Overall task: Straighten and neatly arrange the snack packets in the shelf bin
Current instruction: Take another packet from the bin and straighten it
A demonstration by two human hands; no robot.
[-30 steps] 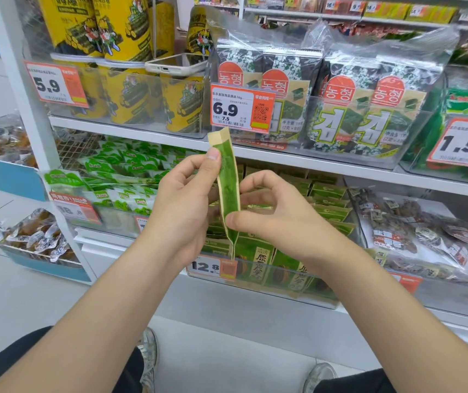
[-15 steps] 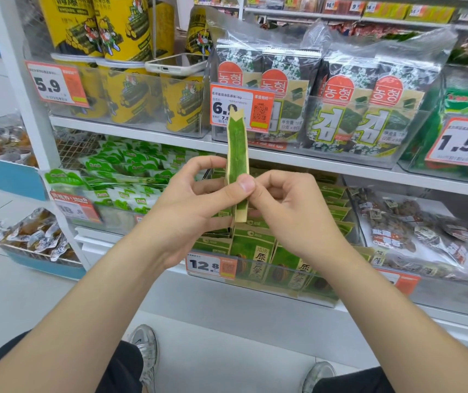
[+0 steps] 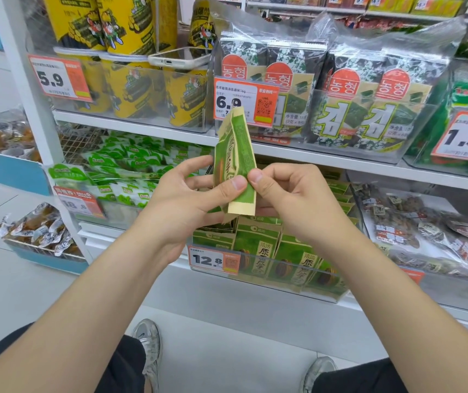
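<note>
A green and tan snack packet (image 3: 234, 154) stands upright in the air in front of the shelves, its printed face turned partly toward me. My left hand (image 3: 187, 199) grips its lower left side, thumb pressed on the front. My right hand (image 3: 289, 197) pinches its lower right edge between thumb and forefinger. Directly below, a clear shelf bin (image 3: 269, 282) with a 12.8 price tag (image 3: 213, 259) holds several matching green packets (image 3: 255, 253) standing in rows; the hands hide the rear ones.
A bin of small green packets (image 3: 119, 171) sits left of the hands and a bin of clear-wrapped brown snacks (image 3: 414, 228) to the right. Above are yellow canisters (image 3: 130, 89), a phone (image 3: 179, 56) and seaweed packs (image 3: 349, 95). My shoes (image 3: 147, 347) stand on the floor.
The packet was edge-on to me; it has turned so its printed face shows. Both hands have shifted their grip down to its lower half.
</note>
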